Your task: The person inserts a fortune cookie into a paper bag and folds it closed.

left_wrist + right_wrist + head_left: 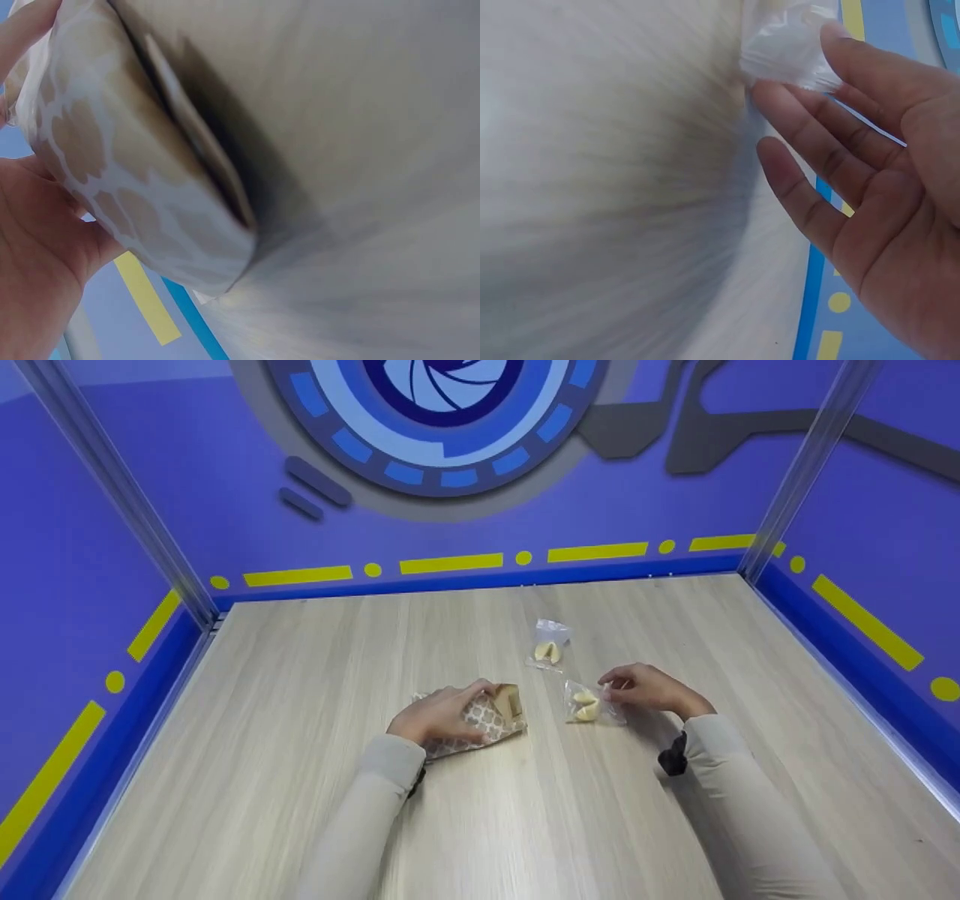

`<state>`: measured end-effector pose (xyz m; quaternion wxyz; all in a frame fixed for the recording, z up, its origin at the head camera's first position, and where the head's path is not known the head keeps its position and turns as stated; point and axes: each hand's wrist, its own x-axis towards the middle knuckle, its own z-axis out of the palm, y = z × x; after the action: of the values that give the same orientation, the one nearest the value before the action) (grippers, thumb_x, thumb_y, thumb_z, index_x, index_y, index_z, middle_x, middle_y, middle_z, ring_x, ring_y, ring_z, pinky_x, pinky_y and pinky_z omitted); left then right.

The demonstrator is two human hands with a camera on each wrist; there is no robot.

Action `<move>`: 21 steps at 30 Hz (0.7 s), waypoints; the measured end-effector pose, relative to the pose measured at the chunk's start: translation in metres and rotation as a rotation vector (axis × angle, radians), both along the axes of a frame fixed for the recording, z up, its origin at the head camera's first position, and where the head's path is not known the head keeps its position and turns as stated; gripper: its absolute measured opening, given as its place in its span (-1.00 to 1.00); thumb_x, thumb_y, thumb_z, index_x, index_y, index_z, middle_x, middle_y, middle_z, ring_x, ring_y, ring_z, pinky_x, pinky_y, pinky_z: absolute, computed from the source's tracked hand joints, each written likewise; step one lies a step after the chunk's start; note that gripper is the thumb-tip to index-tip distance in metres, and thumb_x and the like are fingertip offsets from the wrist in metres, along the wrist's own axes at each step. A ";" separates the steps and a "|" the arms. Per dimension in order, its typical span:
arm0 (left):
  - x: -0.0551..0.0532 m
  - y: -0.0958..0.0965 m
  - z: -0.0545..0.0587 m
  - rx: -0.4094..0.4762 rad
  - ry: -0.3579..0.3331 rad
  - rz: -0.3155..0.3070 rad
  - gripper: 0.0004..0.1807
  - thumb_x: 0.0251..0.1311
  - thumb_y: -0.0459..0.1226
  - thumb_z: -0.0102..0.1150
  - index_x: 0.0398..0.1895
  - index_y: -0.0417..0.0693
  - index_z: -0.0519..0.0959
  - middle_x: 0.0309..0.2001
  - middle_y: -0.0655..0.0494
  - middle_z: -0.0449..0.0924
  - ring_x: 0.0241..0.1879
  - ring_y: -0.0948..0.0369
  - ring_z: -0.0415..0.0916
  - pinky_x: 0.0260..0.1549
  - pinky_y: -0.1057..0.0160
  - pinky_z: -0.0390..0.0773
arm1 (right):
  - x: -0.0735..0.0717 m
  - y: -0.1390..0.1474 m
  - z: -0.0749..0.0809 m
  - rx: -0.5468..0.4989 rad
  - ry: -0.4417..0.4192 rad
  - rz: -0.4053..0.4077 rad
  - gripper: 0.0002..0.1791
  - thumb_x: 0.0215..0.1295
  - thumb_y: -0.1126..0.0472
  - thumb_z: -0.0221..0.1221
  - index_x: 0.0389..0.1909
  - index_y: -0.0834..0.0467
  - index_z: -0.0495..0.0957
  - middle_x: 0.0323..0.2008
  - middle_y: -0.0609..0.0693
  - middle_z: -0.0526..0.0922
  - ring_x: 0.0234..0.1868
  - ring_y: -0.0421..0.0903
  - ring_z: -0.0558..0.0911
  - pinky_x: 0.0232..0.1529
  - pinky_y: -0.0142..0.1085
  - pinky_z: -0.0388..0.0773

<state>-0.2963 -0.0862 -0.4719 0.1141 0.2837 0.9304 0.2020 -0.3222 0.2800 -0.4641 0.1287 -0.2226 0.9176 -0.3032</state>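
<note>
The right hand [649, 688] is pinching the end of a clear wrapper with a cookie [586, 706] inside, while the left hand [450, 712] is gripping a patterned paper bag [491, 726]. In the head view, the wrapped cookie is lying on the table [300, 697] just left of the right fingertips, its long axis running roughly side to side, between that hand and the bag. The bag, too, is stretching mostly crosswise under the left hand, and its mouth is facing right, toward the wrapped cookie, with a bare gap of table separating the two. The right hand is clearly the nearer one, as it is already touching the wrapper. A second wrapped cookie [548, 652] is lying untouched farther out, ahead of both hands and between them, its long axis pointing away from the person. In the left wrist view, the fingers and thumb are curling about the bag's sides, and a folded paper flap [202, 142] is sticking out along its edge. In the right wrist view, the thumb is resting over the wrapper's crimped end and fingers are lying under it, the little finger standing apart; the rest of the wrapper is reaching beyond the fingertips and out of the picture.
</note>
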 end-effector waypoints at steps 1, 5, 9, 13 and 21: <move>0.000 0.000 0.000 -0.001 0.001 0.000 -0.21 -0.18 0.02 0.35 0.20 0.42 0.19 -0.14 0.10 0.50 -0.28 0.19 0.42 -0.35 0.19 0.42 | 0.000 0.000 0.000 -0.010 -0.001 -0.005 -0.66 0.21 0.21 0.12 -0.03 0.28 0.50 -0.26 0.09 0.60 -0.27 -0.09 0.54 -0.26 -0.24 0.47; 0.000 0.000 0.000 0.005 0.004 -0.006 -0.20 -0.18 0.04 0.35 0.20 0.39 0.20 -0.12 0.08 0.50 -0.26 0.18 0.43 -0.32 0.16 0.43 | 0.000 -0.001 -0.002 -0.047 -0.019 -0.037 -0.69 0.19 0.23 0.13 -0.05 0.26 0.51 -0.27 0.09 0.59 -0.30 -0.10 0.54 -0.30 -0.29 0.47; 0.000 -0.001 0.001 0.010 0.006 -0.008 -0.19 -0.19 0.05 0.36 0.20 0.39 0.20 -0.08 0.07 0.50 -0.21 0.16 0.44 -0.27 0.13 0.45 | -0.001 -0.002 -0.003 -0.083 -0.029 -0.076 -0.70 0.18 0.27 0.12 -0.06 0.26 0.51 -0.26 0.11 0.57 -0.34 -0.12 0.53 -0.36 -0.33 0.47; 0.001 -0.001 0.001 0.010 0.005 -0.009 -0.18 -0.20 0.06 0.35 0.21 0.39 0.18 -0.06 0.06 0.50 -0.19 0.16 0.44 -0.24 0.11 0.45 | -0.002 -0.002 -0.005 -0.135 -0.024 -0.086 -0.71 0.20 0.34 0.08 -0.05 0.27 0.49 -0.28 0.16 0.54 -0.40 -0.13 0.54 -0.42 -0.33 0.49; 0.000 0.000 -0.001 -0.001 0.015 -0.023 -0.21 -0.15 0.04 0.33 0.21 0.35 0.18 -0.03 0.03 0.50 -0.15 0.15 0.46 -0.18 0.11 0.45 | -0.005 -0.002 -0.008 -0.199 0.013 -0.079 -0.70 0.23 0.37 0.04 -0.01 0.32 0.45 -0.25 0.23 0.51 -0.41 -0.12 0.53 -0.46 -0.37 0.45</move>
<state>-0.2965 -0.0866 -0.4724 0.1094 0.2958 0.9281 0.1978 -0.3277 0.2783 -0.4721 0.0879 -0.1999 0.8917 -0.3964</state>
